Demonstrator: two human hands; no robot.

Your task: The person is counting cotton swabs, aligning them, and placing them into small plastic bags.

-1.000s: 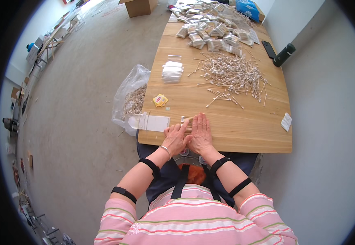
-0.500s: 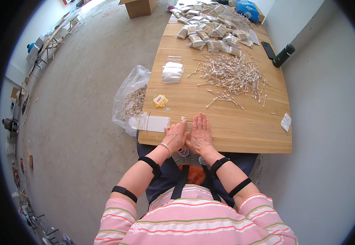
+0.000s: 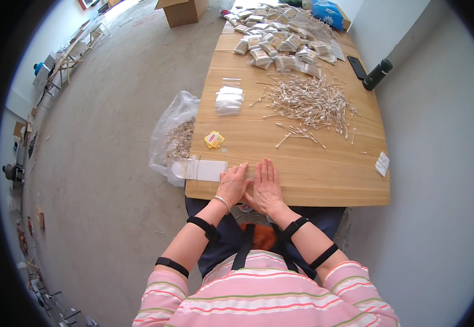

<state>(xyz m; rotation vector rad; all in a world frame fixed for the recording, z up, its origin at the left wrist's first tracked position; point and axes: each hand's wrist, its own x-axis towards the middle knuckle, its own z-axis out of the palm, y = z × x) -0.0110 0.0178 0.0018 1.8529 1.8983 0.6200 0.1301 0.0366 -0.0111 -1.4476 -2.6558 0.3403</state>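
A row of cotton swabs [image 3: 251, 173] lies side by side at the table's near edge, between my two hands. On its left side my left hand [image 3: 233, 183] rests with its fingers slightly bent and their tips by the swabs. My right hand [image 3: 266, 188] lies along the row's right side, fingers stretched out flat and thumb toward the left hand. My hands partly cover the swabs. Just left of my left hand is a white rectangular card or block [image 3: 211, 170], with a clear plastic piece [image 3: 185, 168] at its outer end.
Loose swabs [image 3: 313, 101] are heaped mid-table, beyond them many filled packets [image 3: 275, 41]. Clear bags [image 3: 230, 101] and yellow cards [image 3: 214, 139] lie at left. A bag of swabs [image 3: 180, 139] stands beside the table. A phone [image 3: 357, 67], dark bottle [image 3: 377, 74] and tissue [image 3: 382, 164] lie right.
My right hand has come slightly nearer to me along the row of swabs. The left hand stays at the row's left side. The view has shifted a little.
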